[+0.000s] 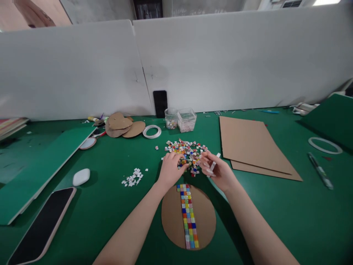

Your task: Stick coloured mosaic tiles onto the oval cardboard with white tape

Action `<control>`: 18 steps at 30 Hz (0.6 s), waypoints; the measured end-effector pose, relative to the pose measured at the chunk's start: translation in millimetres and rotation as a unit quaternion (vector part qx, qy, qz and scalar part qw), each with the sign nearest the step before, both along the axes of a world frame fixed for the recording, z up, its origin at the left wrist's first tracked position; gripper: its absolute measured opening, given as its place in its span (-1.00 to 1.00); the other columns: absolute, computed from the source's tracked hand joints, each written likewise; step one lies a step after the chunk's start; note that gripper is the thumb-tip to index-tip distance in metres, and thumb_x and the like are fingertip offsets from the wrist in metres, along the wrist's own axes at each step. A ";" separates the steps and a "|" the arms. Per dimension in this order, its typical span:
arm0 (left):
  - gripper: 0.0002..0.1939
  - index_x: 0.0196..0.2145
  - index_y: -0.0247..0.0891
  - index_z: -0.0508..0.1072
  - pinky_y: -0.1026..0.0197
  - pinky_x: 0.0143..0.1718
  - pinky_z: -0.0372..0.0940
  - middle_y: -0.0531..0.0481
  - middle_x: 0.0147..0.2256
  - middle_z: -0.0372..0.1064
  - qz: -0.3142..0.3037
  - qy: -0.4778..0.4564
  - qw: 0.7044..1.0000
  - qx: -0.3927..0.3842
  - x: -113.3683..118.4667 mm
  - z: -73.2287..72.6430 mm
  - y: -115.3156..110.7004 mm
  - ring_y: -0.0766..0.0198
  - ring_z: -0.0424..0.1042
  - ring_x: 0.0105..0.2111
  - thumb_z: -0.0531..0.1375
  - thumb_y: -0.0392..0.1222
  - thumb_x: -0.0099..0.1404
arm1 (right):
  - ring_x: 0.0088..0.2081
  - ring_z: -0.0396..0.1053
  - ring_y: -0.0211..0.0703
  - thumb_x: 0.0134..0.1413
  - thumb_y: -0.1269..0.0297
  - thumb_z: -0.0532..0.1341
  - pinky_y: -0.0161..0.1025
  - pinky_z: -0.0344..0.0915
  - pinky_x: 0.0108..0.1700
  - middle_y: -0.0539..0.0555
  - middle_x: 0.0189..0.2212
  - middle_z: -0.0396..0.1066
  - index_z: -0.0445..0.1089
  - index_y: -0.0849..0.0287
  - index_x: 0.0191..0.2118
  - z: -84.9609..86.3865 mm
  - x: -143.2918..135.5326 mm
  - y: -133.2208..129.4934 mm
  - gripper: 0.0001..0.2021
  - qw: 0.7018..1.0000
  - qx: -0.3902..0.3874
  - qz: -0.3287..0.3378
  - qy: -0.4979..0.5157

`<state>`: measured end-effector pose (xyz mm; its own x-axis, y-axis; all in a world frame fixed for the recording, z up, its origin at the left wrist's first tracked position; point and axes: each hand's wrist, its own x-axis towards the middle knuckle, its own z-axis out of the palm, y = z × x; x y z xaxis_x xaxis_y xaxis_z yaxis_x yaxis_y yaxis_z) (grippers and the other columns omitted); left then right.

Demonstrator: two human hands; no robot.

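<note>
A heap of small coloured mosaic tiles (187,148) lies in front of me. My left hand (171,166) reaches into its near left side, thumb and forefinger apart, with tiles visible between them. At the right edge of the heap, my right hand (216,170) is closed in a pinch around a narrow white strip (213,165). Below both hands lies a round cardboard disc (172,221). A band of coloured tiles (188,217) runs down its middle, with a short extra piece at the top left.
White tile pieces (132,178) lie left of the heap. Behind it stand clear plastic containers (186,121), a tape roll (152,131) and a black phone (160,104). Cardboard sheets (248,143) and a pen (320,171) are right; another phone (41,224) and an earbud case (81,177) left.
</note>
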<state>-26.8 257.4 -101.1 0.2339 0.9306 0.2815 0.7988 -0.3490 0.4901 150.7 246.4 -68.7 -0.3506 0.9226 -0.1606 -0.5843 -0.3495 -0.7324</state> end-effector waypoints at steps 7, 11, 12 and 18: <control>-0.74 -0.30 -0.22 0.29 0.13 -0.27 0.14 -0.03 -0.30 0.28 0.019 0.039 0.999 0.002 -0.7 -3.7 -0.6 0.12 0.23 -0.26 0.13 0.02 0.20 | -0.65 -0.11 -0.39 -0.03 0.20 0.22 -0.41 -0.15 -0.68 -0.11 -0.63 0.01 0.27 0.19 -0.50 -0.1 -1.3 0.2 -0.81 1.000 -0.002 -0.011 -0.013; -0.77 -0.37 -0.22 0.28 0.14 -0.27 0.12 -0.01 -0.33 0.27 0.019 0.042 0.999 0.007 -1.3 -3.5 -1.1 0.15 0.22 -0.27 0.08 0.00 0.24 | -0.64 -0.09 -0.40 -0.04 0.23 0.24 -0.41 -0.14 -0.67 -0.11 -0.62 0.01 0.29 0.19 -0.48 0.0 -1.5 0.7 -0.83 1.000 -0.007 -0.015 -0.003; -0.78 -0.38 -0.22 0.27 0.14 -0.28 0.11 -0.01 -0.34 0.26 0.017 0.041 0.999 0.007 -1.2 -3.9 -1.2 0.15 0.22 -0.28 0.07 -0.01 0.25 | -0.64 -0.09 -0.40 -0.04 0.23 0.24 -0.40 -0.14 -0.67 -0.11 -0.62 0.02 0.28 0.19 -0.47 -0.3 -1.7 0.6 -0.83 1.000 -0.005 -0.013 -0.004; -0.81 -0.39 -0.23 0.23 0.16 -0.31 0.11 0.01 -0.40 0.24 0.026 0.002 0.999 0.025 0.1 -7.3 -0.7 0.18 0.22 -0.35 0.05 -0.07 0.27 | -0.66 -0.07 -0.40 -0.05 0.17 0.25 -0.36 -0.18 -0.66 -0.10 -0.65 0.08 0.25 0.18 -0.49 -2.7 -3.9 -0.4 -0.79 0.999 0.017 0.018 -0.041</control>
